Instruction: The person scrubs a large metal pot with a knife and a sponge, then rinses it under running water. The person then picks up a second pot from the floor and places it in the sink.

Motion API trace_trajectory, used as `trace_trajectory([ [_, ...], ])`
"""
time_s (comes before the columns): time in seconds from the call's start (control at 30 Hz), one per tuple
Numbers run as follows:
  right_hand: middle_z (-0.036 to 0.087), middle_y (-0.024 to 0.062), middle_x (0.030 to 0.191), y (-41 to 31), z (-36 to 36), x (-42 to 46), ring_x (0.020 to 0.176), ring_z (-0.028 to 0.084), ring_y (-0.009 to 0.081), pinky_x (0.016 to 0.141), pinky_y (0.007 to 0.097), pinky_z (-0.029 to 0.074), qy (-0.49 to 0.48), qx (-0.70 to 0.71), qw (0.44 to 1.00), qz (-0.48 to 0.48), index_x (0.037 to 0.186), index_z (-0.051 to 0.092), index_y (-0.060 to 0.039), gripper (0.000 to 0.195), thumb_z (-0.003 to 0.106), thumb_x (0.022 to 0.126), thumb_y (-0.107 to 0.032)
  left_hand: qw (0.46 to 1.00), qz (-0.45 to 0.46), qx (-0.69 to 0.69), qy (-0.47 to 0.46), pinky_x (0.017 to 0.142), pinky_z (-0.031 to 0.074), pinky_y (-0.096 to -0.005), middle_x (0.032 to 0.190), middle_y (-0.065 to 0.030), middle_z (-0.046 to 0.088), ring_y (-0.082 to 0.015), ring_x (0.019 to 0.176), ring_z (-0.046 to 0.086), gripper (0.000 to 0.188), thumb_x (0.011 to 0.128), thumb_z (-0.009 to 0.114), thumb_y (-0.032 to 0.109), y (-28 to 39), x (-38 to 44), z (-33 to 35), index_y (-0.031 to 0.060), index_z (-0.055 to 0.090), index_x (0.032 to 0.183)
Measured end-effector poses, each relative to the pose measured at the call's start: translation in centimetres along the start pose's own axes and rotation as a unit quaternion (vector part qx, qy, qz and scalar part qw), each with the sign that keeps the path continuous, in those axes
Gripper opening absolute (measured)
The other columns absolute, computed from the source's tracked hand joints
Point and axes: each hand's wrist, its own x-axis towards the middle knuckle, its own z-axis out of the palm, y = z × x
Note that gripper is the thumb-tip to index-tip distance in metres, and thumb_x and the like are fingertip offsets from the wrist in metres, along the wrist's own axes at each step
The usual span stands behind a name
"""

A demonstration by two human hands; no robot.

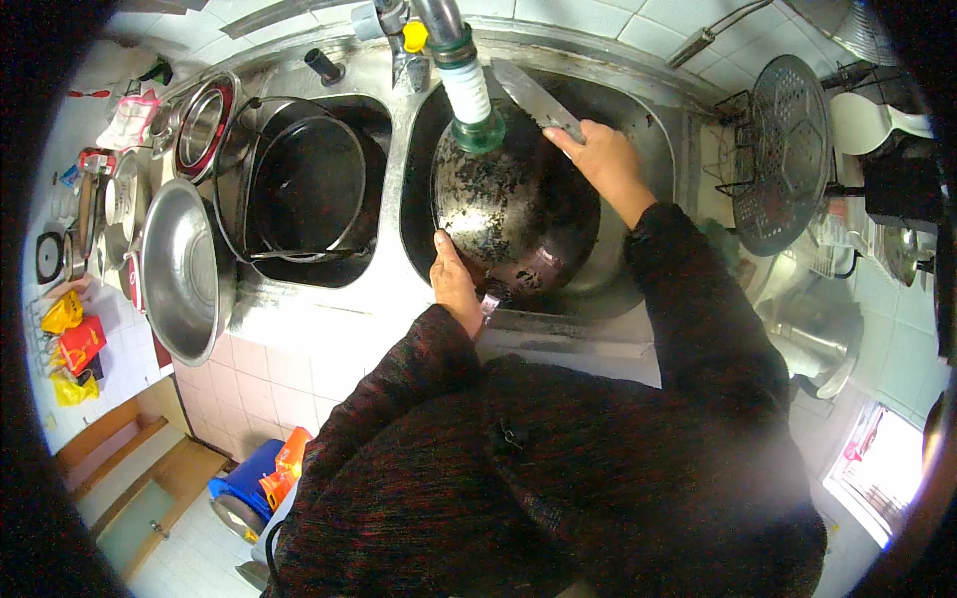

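A dark metal wok (516, 217) sits in the right sink basin (650, 149), its rounded outside turned up. Black crust covers that surface in patches, with bare shiny metal between them. My left hand (454, 284) grips the wok's near-left edge, thumb on the outside; its other fingers are mostly hidden. In my right hand (607, 153) is a broad metal knife (534, 93), held over the wok's far right side. Its blade points to the back left, and dark bits cling along one edge. The knife's handle is largely covered by my hand.
The faucet's white and green extension (467, 93) hangs over the wok. A dark pot (310, 187) stands in the left basin. A steel bowl (183, 273) and a rimmed pot (205, 127) crowd the left counter. A perforated round plate (781, 153) stands at right.
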Motion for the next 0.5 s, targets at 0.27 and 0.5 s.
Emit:
trace_trajectory([
  [0.27,0.061,0.0226,0.073,1.0,-0.5,-1.9,0.070,0.060,0.0406,0.064,0.0472,0.047,0.041,-0.001,0.997,-0.073,0.077,0.060,0.0003,0.058,0.059,0.078,-0.058,0.997,-0.049,-0.041,-0.043,0.080,0.049,-0.0324,0.107,-0.0128,0.061,-0.0227,0.092,0.060,0.063,0.095,0.034,0.051,0.2,-1.0,0.2,-0.0050,0.051,0.118],
  [0.5,0.058,0.0264,0.074,1.6,0.3,-2.5,0.072,0.057,0.0436,0.063,0.0457,0.044,0.005,0.058,0.994,-0.092,0.077,0.055,0.0013,0.058,0.060,0.078,-0.056,0.998,-0.030,-0.043,-0.019,0.085,0.048,-0.0334,0.114,-0.0130,0.057,-0.0234,0.099,0.057,0.064,0.095,0.034,0.052,-0.3,-0.9,0.5,-0.0046,0.046,0.123],
])
